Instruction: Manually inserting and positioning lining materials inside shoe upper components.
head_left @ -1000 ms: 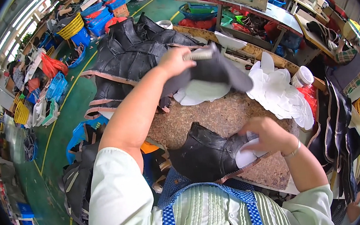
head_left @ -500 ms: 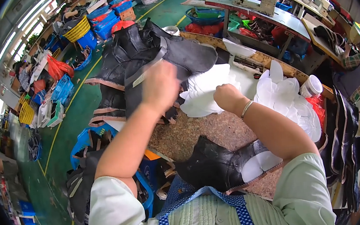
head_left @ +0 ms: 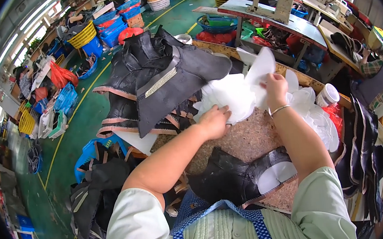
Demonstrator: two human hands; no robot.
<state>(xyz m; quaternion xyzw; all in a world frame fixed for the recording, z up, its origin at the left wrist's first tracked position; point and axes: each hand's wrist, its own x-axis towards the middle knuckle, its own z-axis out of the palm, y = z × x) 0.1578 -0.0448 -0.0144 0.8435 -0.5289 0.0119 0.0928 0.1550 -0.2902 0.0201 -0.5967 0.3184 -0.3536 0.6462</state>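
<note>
In my right hand (head_left: 276,88) is a thin white oval piece (head_left: 262,67), pinched by its lower right edge and standing up from the worktable. Fingers apart, my left hand (head_left: 215,120) rests on the near edge of a stack of similar white pieces (head_left: 232,97). In front of me lies a black leather boot upper (head_left: 225,174) with a white piece (head_left: 277,176) set on its right part. A heap of black boot uppers (head_left: 168,80) with pinkish edges rises to the left of the white stack.
More white pieces (head_left: 315,118) spread at the right beside a white tub (head_left: 330,94). A blue basket (head_left: 88,156) with black uppers stands at my left. Black strips (head_left: 358,148) hang at the right. A sewing machine table (head_left: 274,15) stands beyond the worktable.
My left hand came down from over the black uppers to the white stack. My right hand moved right and now lifts a white piece. The top black upper lies flatter.
</note>
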